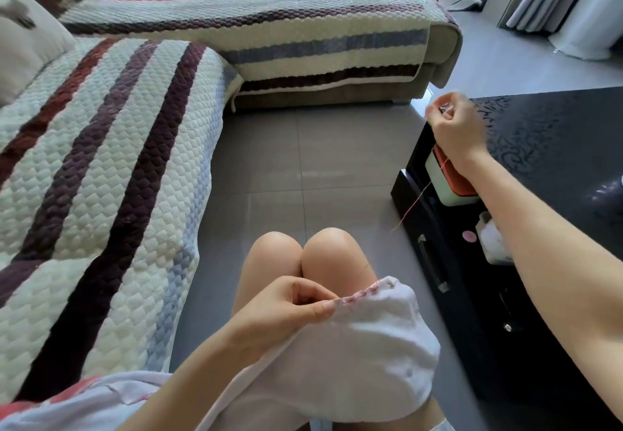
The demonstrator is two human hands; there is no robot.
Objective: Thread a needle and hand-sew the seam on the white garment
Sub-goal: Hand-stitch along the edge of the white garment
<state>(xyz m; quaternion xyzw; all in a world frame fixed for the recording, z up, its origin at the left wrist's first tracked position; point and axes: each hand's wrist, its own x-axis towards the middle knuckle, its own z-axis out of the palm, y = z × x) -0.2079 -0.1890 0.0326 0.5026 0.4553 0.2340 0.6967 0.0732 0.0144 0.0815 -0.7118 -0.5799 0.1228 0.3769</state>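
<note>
A striped quilted sofa cover (101, 160) spreads away to the outer side of the left hand's fingers, and a black table (556, 134) lies beneath the raised right hand (455, 127). The white garment (371, 346) is draped over the person's lap, bunched just below and beside the left hand (286, 309), whose thumb and fingertips pinch its edge right at the end of the pink-stitched seam (362, 292). The right hand's fingers are curled in and somewhat blurred, pinching a pink thread (423, 194) that trails down from them, past an orange-and-white box (445, 181) under the wrist.
</note>
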